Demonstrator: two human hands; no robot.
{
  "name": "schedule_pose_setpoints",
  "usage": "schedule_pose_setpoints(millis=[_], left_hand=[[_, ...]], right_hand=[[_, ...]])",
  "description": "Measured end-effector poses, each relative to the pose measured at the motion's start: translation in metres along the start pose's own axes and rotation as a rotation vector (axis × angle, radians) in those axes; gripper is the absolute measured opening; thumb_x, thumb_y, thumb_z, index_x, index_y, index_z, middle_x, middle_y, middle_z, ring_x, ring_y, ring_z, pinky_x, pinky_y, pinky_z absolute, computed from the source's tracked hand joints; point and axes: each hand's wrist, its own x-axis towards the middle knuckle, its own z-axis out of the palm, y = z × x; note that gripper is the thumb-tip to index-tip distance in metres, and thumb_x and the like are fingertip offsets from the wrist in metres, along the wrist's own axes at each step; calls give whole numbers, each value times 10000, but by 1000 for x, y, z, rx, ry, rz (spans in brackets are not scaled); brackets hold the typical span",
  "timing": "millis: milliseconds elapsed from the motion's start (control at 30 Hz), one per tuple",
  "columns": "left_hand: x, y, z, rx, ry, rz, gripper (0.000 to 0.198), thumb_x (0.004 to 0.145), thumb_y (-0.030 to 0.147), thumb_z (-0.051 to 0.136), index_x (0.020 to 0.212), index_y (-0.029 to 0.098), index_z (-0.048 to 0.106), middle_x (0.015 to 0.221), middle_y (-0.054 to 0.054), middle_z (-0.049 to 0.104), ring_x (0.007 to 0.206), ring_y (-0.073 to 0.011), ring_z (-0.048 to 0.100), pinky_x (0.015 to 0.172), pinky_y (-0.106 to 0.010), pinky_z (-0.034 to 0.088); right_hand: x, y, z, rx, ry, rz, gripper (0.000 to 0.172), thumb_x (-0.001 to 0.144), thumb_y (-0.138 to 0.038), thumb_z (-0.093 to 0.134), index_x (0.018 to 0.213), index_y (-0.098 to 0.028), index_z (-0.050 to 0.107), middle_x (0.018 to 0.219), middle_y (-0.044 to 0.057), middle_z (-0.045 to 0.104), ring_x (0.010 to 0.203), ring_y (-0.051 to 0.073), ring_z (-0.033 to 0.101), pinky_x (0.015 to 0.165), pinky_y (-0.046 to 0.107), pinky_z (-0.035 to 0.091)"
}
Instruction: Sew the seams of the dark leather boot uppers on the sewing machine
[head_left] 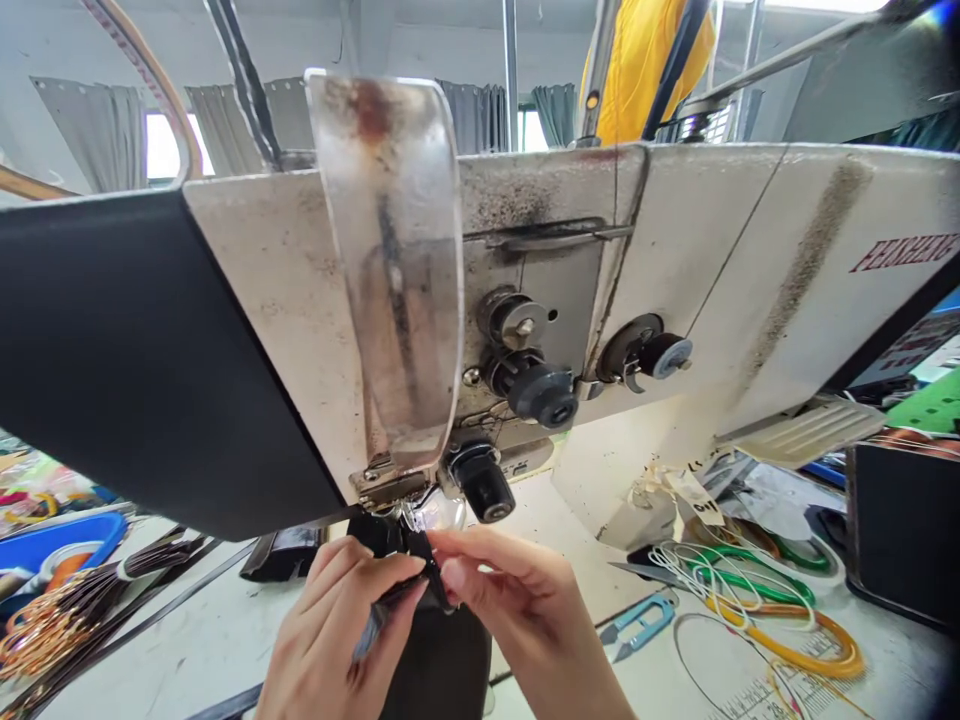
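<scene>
White-painted metal, worn and stained, makes the big sewing machine [712, 270] that fills the view above both hands. Its end beyond the left hand is a wide black cover [135, 360]. A clear plastic guard [397, 260], cloudy and scratched, hangs on the machine front straight above the hands.

Under the hands lies the pale table [187, 640]. The left hand [334, 630] and the right hand [525, 610] meet close together just below the guard. Both are closed in a pinch on a small black piece [397, 540], each with the thumb against the fingertips. The piece sits between the two hands, right under the needle area, which is hidden behind it.

Far to the left of the left hand, a bundle of dark straps [75, 600] with copper-coloured rings lies beside a blue tray [67, 540]. To the right of the right hand are loops of green cord [757, 580] and orange cord [810, 650]. Nearer to that hand lie light blue thread snips [641, 622]. A black knob [484, 485] points out just above the right hand's fingers.
</scene>
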Motion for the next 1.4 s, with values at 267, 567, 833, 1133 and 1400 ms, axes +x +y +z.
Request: schedule_pose_setpoints(millis=[267,567,833,1133,1400], left_hand=[[13,3,-12,-58,-151,-175,100,997,269,540,1087,306,566,915,89,684,865,-79,669,947,-189,471],[9,1,-12,-58,-105,-169,80,994,298,556,1073,310,561,873,79,680,826,-95,667,931,-203,505],[14,1,-12,-111,-141,-159,136,966,215,617,1071,290,576,879,72,700,780,-98,665,880,-241,535],[7,-7,-6,-193,-76,22,322,882,30,685,1126,231,625,819,83,694,699,-73,629,1055,-285,407],[6,1,-10,-126,-66,-9,266,898,30,634,1049,248,609,802,87,689,698,-90,637,1105,-330,320]], right_hand=[[-1,-2,2,-182,40,-164,185,892,-174,740,1045,-267,785,962,-5,761,791,118,727,741,184,609],[0,0,7,-307,119,-292,219,876,-156,764,1053,-283,790,924,-11,776,757,121,738,713,177,609],[3,-12,1,-378,-47,-371,336,937,-110,645,1206,-300,711,995,-9,733,889,109,700,820,169,554],[2,2,-1,59,-75,-48,200,930,-232,719,1115,-283,666,965,-23,668,886,92,646,844,179,534],[-3,4,0,-264,82,-369,204,860,-102,764,973,-271,791,824,-5,763,721,130,712,683,200,587]])
